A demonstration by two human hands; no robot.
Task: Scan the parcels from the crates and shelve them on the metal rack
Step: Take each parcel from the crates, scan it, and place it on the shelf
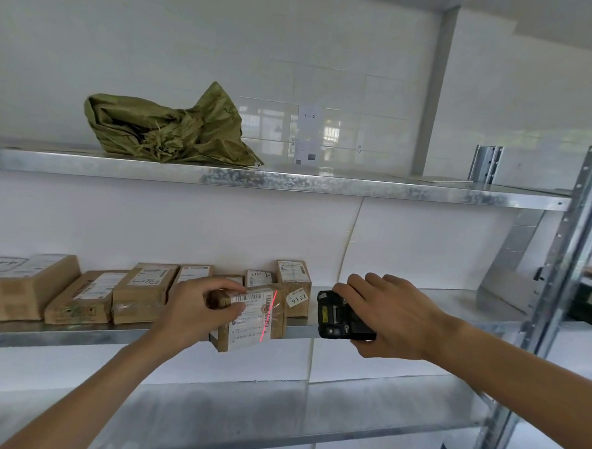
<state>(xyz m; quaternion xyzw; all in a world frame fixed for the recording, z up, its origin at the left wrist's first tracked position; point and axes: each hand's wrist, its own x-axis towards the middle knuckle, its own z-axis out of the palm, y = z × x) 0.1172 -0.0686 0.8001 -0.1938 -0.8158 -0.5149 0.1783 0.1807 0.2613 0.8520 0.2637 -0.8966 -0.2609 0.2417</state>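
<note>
Head camera is showing us holding a brown parcel (252, 316) in front of the middle shelf (438, 298) of the metal rack (561, 245). Our left hand (194, 308) is gripping the parcel's left end, and our right hand (385, 318) is clutching a black scanner (338, 315) just beside it. A red laser line (268, 317) is crossing the parcel's white label. On the shelf, a box (294, 287) is wearing a sticker reading "9132". A wall sheet (308, 134) is reading "1 - 2", beside a green sack (169, 128).

Parcel storeroom: galvanised metal rack (358, 188) against white wall, labelled cardboard parcels (140, 293) in a row, handheld barcode scanner (343, 316) present.
</note>
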